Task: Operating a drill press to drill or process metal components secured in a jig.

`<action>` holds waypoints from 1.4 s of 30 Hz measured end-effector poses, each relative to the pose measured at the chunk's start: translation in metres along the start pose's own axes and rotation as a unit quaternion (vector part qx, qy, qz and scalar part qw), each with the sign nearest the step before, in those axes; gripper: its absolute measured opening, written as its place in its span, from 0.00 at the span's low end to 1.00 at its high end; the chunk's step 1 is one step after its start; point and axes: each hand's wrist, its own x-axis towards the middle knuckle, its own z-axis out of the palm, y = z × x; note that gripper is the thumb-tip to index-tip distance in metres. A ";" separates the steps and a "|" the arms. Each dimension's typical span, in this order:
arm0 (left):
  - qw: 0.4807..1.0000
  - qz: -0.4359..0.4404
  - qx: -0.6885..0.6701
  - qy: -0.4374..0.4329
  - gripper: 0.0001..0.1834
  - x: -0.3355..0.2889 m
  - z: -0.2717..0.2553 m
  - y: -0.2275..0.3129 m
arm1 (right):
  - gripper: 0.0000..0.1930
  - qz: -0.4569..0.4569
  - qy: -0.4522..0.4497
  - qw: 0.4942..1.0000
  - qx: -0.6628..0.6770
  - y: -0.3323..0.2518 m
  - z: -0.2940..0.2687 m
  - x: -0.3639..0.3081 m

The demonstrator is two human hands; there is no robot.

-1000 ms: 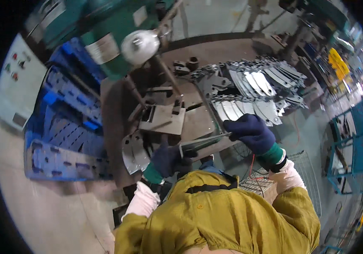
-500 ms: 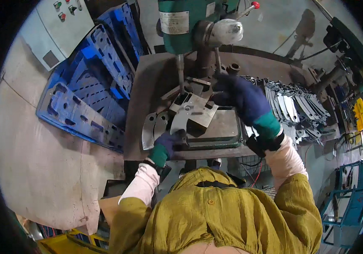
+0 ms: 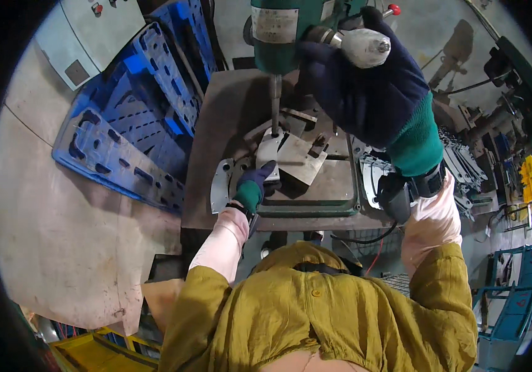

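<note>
My left hand (image 3: 255,185), in a dark blue glove with a green cuff, pinches the near end of a curved metal plate (image 3: 268,150). The plate lies against a steel fixture block (image 3: 300,158), its far end beneath the spindle (image 3: 275,102) of a green drill press (image 3: 275,31). My gloved right hand (image 3: 368,90) is raised to the press's feed handle, fingers curled around it beside the plastic-wrapped hub (image 3: 367,48). The palm hides most of the handle. More curved plates (image 3: 221,186) lie left of the fixture.
The press stands on a brown metal table (image 3: 213,118). Many loose metal plates (image 3: 461,158) are piled at the right, partly behind my right arm. Blue plastic pallets (image 3: 123,142) lean at the left below a grey control box (image 3: 95,37). A red-tipped lever (image 3: 393,10) sticks out behind my right hand.
My right hand has risen from beside the fixture to the feed handle. My left hand has pushed the plate away from me, under the spindle and against the block.
</note>
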 end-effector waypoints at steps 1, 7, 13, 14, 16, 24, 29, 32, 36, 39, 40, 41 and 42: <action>1.000 0.003 -0.009 -0.003 0.20 0.002 -0.001 -0.001 | 0.26 0.005 -0.025 1.000 0.014 0.000 -0.005 0.003; 1.000 0.010 -0.001 -0.014 0.20 0.013 -0.009 -0.003 | 0.26 0.122 -0.003 0.984 0.133 -0.022 -0.013 0.007; 0.999 0.000 0.045 0.002 0.19 0.006 -0.011 0.006 | 0.20 0.061 0.081 0.993 0.055 0.022 -0.011 -0.001; 0.999 0.011 0.047 0.000 0.19 0.006 -0.013 0.005 | 0.20 0.042 0.085 0.996 0.002 0.033 -0.017 -0.004; 0.998 0.034 0.044 -0.001 0.19 0.003 -0.010 0.005 | 0.18 0.018 0.068 0.996 -0.047 0.047 -0.030 -0.009; 0.998 -0.003 0.058 0.035 0.22 -0.008 -0.010 0.005 | 0.17 -0.098 0.014 0.802 -0.589 0.058 -0.124 -0.001; 0.954 0.055 0.269 0.117 0.30 0.007 -0.008 0.011 | 0.12 -0.084 0.264 0.829 -0.486 0.070 -0.151 0.017; 0.787 0.238 0.565 0.073 0.27 0.050 -0.062 -0.026 | 0.13 -0.161 0.331 0.748 -0.552 0.082 -0.158 0.035; 0.831 0.233 0.500 0.073 0.20 0.055 -0.046 -0.030 | 0.14 -0.241 0.360 0.649 -0.625 0.072 -0.201 0.040; 0.840 0.264 0.465 0.088 0.22 0.060 -0.063 -0.040 | 0.14 -0.265 0.369 0.602 -0.656 0.079 -0.191 0.050; 0.857 0.228 0.448 0.111 0.24 0.054 -0.052 -0.033 | 0.14 -0.279 0.383 0.571 -0.671 0.078 -0.187 0.049; 0.872 0.192 0.430 0.135 0.27 0.047 -0.040 -0.025 | 0.13 -0.292 0.395 0.539 -0.684 0.078 -0.186 0.048; 0.883 0.157 0.411 0.160 0.30 0.041 -0.031 -0.019 | 0.13 -0.314 0.390 0.523 -0.690 0.075 -0.192 0.047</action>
